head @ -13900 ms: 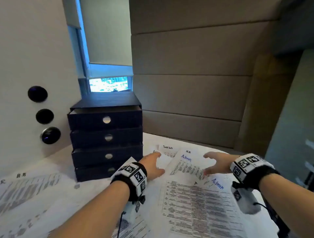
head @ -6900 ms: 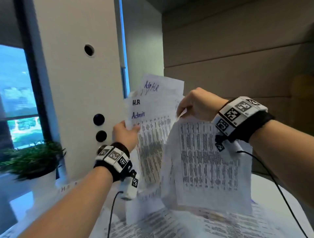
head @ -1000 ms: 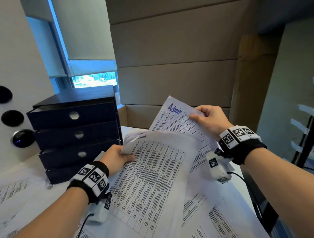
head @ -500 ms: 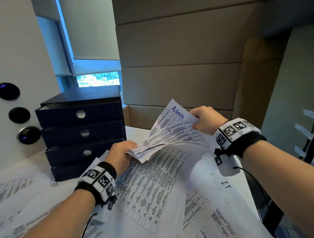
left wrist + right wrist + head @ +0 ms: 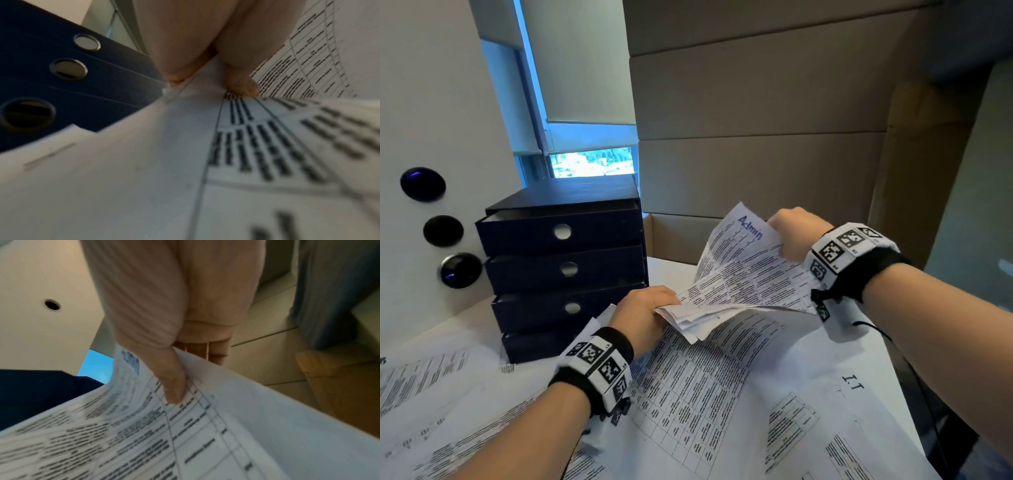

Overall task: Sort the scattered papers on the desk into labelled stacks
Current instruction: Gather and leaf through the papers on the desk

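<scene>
Both hands hold one bundle of printed sheets above the desk; its top sheet reads "Admin" in blue. My left hand grips the bundle's near-left corner, and my right hand pinches its far top edge. In the right wrist view the thumb presses on the Admin sheet. In the left wrist view my fingers pinch the paper edge. More table-printed sheets lie scattered on the white desk, one marked "I.T".
A dark blue drawer unit with several drawers stands at the back left, close to my left hand. A beige panelled wall rises behind the desk. The desk's right edge runs near my right forearm. Black round knobs dot the left wall.
The bundle has come down and flattened from a raised, fanned hold over the last second. Both hands kept their grip and drew a little closer to the desk.
</scene>
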A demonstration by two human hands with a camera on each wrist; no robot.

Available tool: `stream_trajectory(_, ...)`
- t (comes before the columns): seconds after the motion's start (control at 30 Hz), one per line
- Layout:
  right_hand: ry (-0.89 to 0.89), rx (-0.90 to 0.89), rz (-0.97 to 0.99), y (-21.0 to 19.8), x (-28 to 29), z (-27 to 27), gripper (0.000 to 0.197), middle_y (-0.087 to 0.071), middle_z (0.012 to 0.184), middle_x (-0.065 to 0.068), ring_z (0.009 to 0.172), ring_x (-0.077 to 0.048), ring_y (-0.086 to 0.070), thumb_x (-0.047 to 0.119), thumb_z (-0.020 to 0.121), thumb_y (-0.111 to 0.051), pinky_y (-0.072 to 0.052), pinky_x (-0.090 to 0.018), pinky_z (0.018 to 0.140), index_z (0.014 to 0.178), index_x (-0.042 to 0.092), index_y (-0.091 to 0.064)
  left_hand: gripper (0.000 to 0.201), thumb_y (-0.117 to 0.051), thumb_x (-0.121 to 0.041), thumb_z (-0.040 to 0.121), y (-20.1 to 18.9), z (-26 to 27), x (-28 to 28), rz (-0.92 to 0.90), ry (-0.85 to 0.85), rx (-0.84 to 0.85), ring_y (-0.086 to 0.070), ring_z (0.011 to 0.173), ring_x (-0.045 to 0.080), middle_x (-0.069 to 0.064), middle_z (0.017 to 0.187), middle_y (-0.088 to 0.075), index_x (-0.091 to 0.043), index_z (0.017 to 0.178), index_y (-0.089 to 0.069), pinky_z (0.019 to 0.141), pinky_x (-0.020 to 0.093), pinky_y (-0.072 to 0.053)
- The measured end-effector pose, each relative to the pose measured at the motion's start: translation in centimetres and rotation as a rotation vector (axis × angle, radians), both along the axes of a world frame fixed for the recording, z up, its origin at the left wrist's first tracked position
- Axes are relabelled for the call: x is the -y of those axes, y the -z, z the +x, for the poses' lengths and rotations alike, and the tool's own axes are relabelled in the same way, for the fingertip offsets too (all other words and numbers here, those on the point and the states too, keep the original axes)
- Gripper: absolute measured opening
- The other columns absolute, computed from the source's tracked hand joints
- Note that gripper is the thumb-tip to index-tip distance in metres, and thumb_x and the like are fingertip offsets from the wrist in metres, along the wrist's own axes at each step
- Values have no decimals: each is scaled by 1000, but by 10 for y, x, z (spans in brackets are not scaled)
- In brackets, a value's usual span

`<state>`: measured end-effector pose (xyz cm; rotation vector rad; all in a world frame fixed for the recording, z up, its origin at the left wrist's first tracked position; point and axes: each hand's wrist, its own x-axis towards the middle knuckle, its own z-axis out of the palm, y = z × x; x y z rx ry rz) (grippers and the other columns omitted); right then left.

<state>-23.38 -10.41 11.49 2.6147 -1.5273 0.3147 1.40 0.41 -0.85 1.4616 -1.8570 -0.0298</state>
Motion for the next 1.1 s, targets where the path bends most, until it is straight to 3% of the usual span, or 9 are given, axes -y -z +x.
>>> stream_trajectory(0.13, 69, 340, -50, -6, 1, -15, 22, -67, 78, -5, 81, -28, -66, -5, 79, -55, -51, -32, 68, 80, 11, -70, 22, -61, 1, 87, 2, 6, -3, 264, -68, -160, -67, 85, 20, -1, 88, -72, -13, 96, -75, 80, 31, -55)
stream_trajectory(0.3, 116, 717, -104, -17, 2, -27, 23, -70, 94, -10, 91, -25, -64, 2, 84, -56, -49, -29, 76, 96, 11, -73, 18, -60, 9, 85, 4, 8, -11, 287, -59, -515, -61, 76, 14, 5, 83, -66, -6, 90, -68, 61, 7, -48)
stream_trajectory(0.47, 211, 1026, -35, -25, 7, -35, 16, -68, 93, -4, 86, -21, -63, 8, 85, -63, -49, -29, 77, 95, 19, -70, 28, -64, 11, 81, -5, 11, -17, 266, -41, -775, -66, 94, 24, 12, 100, -70, -10, 99, -67, 86, 34, -53)
stream_trajectory(0.63, 84, 1347, 163, -16, 3, -18, 27, -69, 94, -7, 78, -21, -66, 2, 82, -71, -55, -35, 77, 108, 4, -69, 18, -68, 0, 82, -12, 17, -21, 187, -124, -852, -69, 86, 10, 0, 89, -74, -16, 91, -70, 82, 28, -52)
stream_trajectory(0.73, 173, 1455, 248, 6, 8, -8, 21, -70, 98, -10, 81, -25, -67, -2, 78, -73, -57, -38, 78, 98, 4, -70, 19, -68, -1, 82, -17, 19, -25, 154, -135, -861, -69, 76, 0, -5, 81, -74, -16, 94, -69, 71, 18, -52)
stream_trajectory(0.87, 306, 1459, 475, 34, 12, -6, 16, -65, 88, -10, 63, -19, -60, 0, 82, -68, -50, -22, 41, 77, 10, -58, 22, -66, 0, 83, -22, 18, -34, 117, -122, -868, -65, 66, -9, -11, 75, -71, -10, 102, -65, 54, 2, -44)
stream_trajectory(0.97, 301, 1528, 667, 59, 12, -2, 17, -68, 91, -16, 76, -29, -66, -5, 78, -70, -58, -35, 60, 92, 0, -62, 11, -67, -2, 83, -26, 20, -38, 77, -173, -900, -62, 57, -8, -11, 64, -66, -12, 87, -63, 55, 3, -45)
stream_trajectory(1.03, 308, 1468, 723, 73, 15, 1, 35, -69, 93, -17, 82, -32, -67, 2, 72, -76, -56, -44, 78, 104, -4, -62, 15, -69, -5, 82, -25, 24, -37, 42, -184, -898, -62, 66, -5, -11, 75, -67, -18, 84, -63, 70, 12, -49)
stream_trajectory(1.1, 296, 1488, 773, 81, 13, 3, 35, -67, 94, -22, 81, -33, -66, -5, 76, -72, -56, -44, 73, 108, -8, -59, 16, -70, -6, 82, -27, 26, -38, 4, -194, -919, -62, 75, -5, -11, 82, -67, -20, 87, -64, 73, 14, -47)
